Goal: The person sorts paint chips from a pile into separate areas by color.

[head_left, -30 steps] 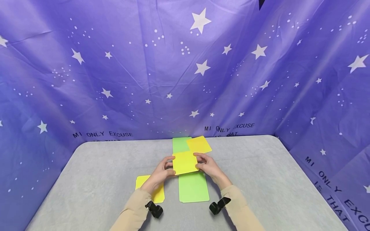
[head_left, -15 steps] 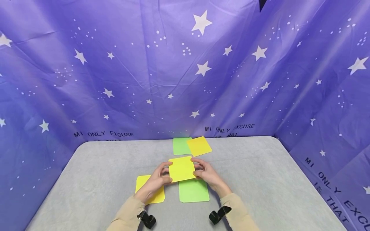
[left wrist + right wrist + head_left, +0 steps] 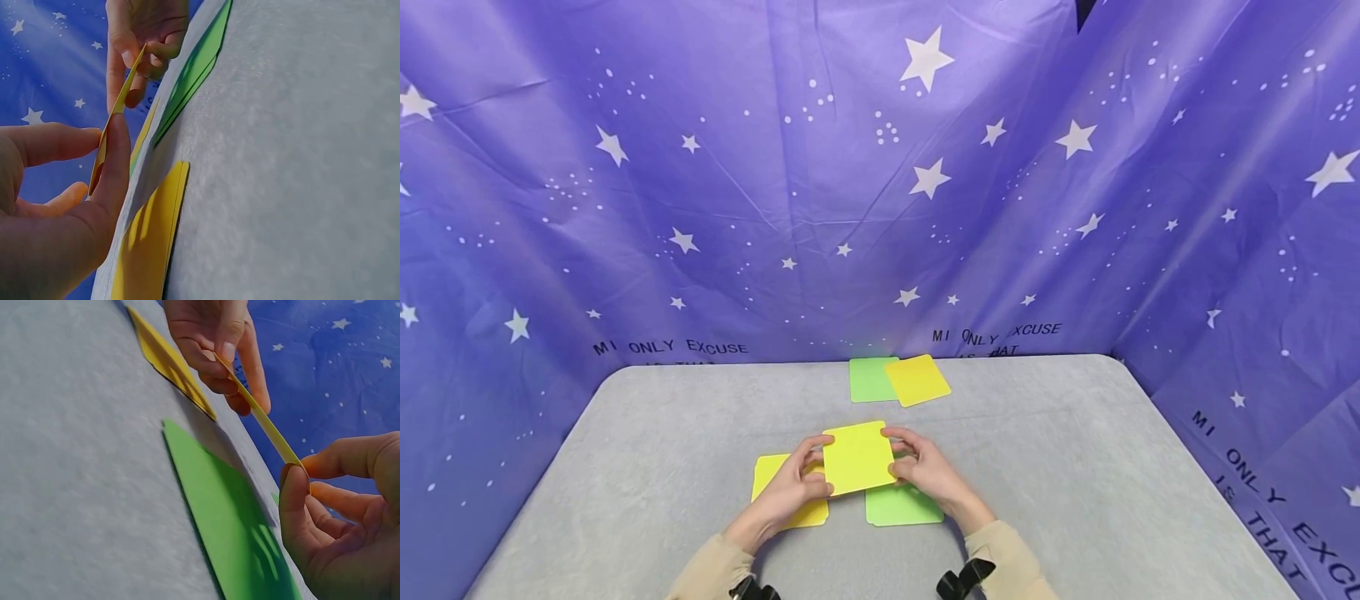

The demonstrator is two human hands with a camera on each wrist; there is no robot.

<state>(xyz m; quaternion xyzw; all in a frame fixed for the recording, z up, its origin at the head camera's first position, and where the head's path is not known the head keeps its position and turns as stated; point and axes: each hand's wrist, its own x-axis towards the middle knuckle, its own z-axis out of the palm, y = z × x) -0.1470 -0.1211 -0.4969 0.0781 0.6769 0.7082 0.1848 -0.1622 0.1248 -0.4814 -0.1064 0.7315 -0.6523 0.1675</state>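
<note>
- The left hand (image 3: 790,487) and right hand (image 3: 925,471) each pinch an opposite side edge of one yellow card (image 3: 857,457), thumb on top and fingers beneath; both grips are grasping that card.
- The yellow card is lifted off the worktop (image 3: 1075,467), roughly level, spanning the gap between the two grips; the wrist views show it edge-on, clear of the surface.
- Under the left grip, flat on the worktop, lies a second yellow card (image 3: 775,492), partly covered by that hand.
- Under the right grip and the held card lies a green card (image 3: 910,507), flat, just beside the second yellow card.
- Well beyond the grips, at the far edge of the worktop, a smaller green card (image 3: 867,379) lies with an orange-yellow card (image 3: 917,380) overlapping its right side.
- The worktop is covered in a pale grey felt-like cloth with rounded far corners.
- A purple backdrop (image 3: 700,183) printed with white stars, dots and black lettering hangs creased around the back and both sides.
- Beige sleeves (image 3: 1000,558) cover both forearms.
</note>
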